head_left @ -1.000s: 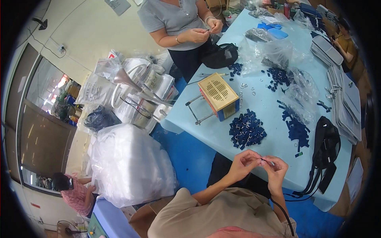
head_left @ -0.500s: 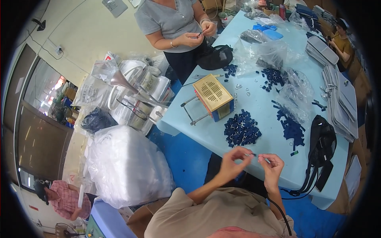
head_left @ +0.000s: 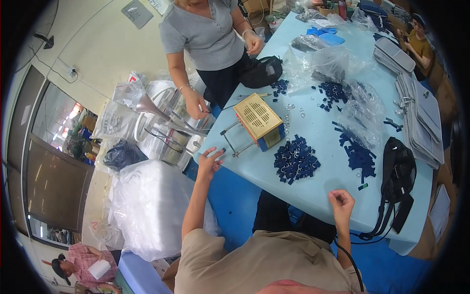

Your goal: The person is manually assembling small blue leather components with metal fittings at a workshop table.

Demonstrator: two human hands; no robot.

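Observation:
My left hand (head_left: 209, 164) reaches out at the left corner of the table, beside the metal rods of a box-shaped device (head_left: 259, 120) with a perforated yellowish top. A small dark tab (head_left: 223, 150) is pinched at its fingertips. Over the table's near edge is my right hand (head_left: 341, 202), its fingers curled and thumb pressed in; whatever they hold, if anything, is too small to make out. Between my hands lies a pile of navy fabric tabs with metal rings (head_left: 296, 159). More navy tabs (head_left: 360, 159) form a heap to the right.
Across the pale blue table (head_left: 245, 169), a co-worker's hand (head_left: 197, 105) hangs near the device. Loose metal rings (head_left: 289, 108), clear plastic bags (head_left: 364, 110), a black bag (head_left: 397, 171) with straps and stacked grey cases (head_left: 421, 122) lie around. A large white plastic-wrapped bundle (head_left: 159, 206) stands left.
My hands have parted: the left swung left to the device with a small dark tab, the right stayed near the table edge. The co-worker's hands also separated, one lowering toward the device.

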